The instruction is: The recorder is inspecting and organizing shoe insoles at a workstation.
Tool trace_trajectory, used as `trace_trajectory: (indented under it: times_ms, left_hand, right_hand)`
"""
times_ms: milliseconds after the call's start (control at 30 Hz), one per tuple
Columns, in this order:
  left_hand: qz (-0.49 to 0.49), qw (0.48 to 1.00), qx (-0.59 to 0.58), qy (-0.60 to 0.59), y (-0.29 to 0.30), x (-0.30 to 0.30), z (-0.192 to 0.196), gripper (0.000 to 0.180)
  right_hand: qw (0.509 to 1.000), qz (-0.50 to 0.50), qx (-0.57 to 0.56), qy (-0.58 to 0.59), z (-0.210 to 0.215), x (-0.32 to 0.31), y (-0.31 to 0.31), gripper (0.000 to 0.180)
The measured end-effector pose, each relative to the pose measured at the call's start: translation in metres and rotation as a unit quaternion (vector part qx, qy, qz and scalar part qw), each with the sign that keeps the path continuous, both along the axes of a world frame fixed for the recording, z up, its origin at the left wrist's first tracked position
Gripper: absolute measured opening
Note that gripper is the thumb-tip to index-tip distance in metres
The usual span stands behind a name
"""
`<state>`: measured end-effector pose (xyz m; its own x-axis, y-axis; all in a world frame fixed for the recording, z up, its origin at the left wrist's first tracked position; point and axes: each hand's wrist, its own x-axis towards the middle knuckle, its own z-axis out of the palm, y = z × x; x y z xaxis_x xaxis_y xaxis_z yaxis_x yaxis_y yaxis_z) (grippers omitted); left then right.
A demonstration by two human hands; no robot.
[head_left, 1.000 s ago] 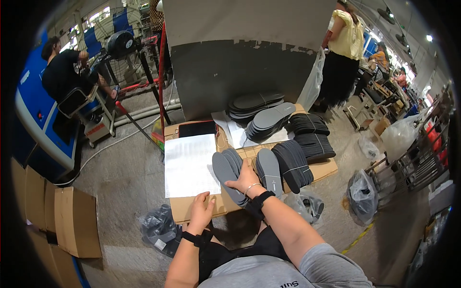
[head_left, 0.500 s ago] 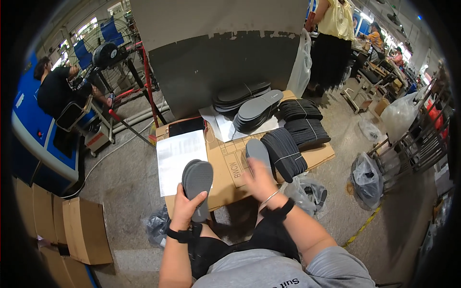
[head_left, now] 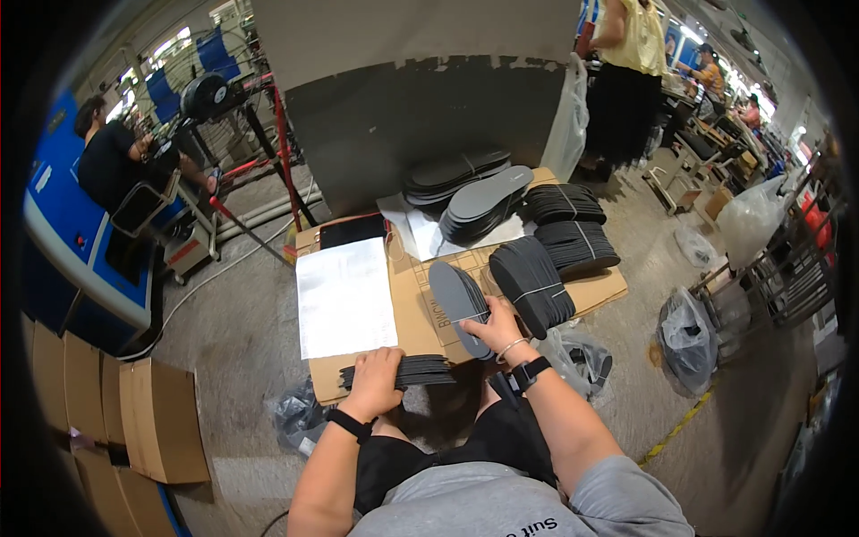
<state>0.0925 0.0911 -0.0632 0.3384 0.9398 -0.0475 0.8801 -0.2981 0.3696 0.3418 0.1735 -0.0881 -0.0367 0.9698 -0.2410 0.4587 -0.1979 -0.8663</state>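
Note:
My left hand (head_left: 374, 383) is closed over one end of a stack of dark grey shoe insoles (head_left: 425, 369), whose edges face up at the cardboard's front edge. Near the middle, my right hand (head_left: 495, 329) grips a second insole stack (head_left: 456, 294), grey on top, by its near right side; a thin band crosses this stack. Just right of it rests a banded bundle of black insoles (head_left: 530, 285). Part of the left stack is hidden under my fingers.
A printed paper sheet (head_left: 344, 300) and a dark phone-like slab (head_left: 351, 231) lie on the cardboard (head_left: 412, 286). Farther back are loose grey insoles (head_left: 488, 197) and black bundles (head_left: 573, 244). Plastic bags (head_left: 684, 336) and cartons (head_left: 161, 421) stand on the floor. Other people sit or stand beyond.
My left hand has lowered its insole stack from the air and turned it edge-up at the cardboard's front. My right hand has closed on the grey stack, which now sits farther left.

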Motion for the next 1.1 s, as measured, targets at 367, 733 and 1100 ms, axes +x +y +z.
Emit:
trace_trajectory:
  times_ms: [367, 733, 1100]
  left_hand:
    - [0.022, 0.951, -0.104, -0.292, -0.005, -0.002, 0.021, 0.057]
    - [0.117, 0.817, -0.198, -0.529, 0.005, 0.009, 0.038, 0.059]
    - [-0.183, 0.980, -0.018, -0.072, 0.016, 0.066, 0.066, 0.050]
  right_hand:
    - [0.964, 0.126, -0.005, 0.232, 0.006, -0.019, 0.011, 0.066]
    - [0.932, 0.150, 0.328, -0.044, 0.075, -0.003, -0.021, 0.074]
    - [0.857, 0.349, 0.340, -0.168, 0.142, 0.016, -0.083, 0.080]
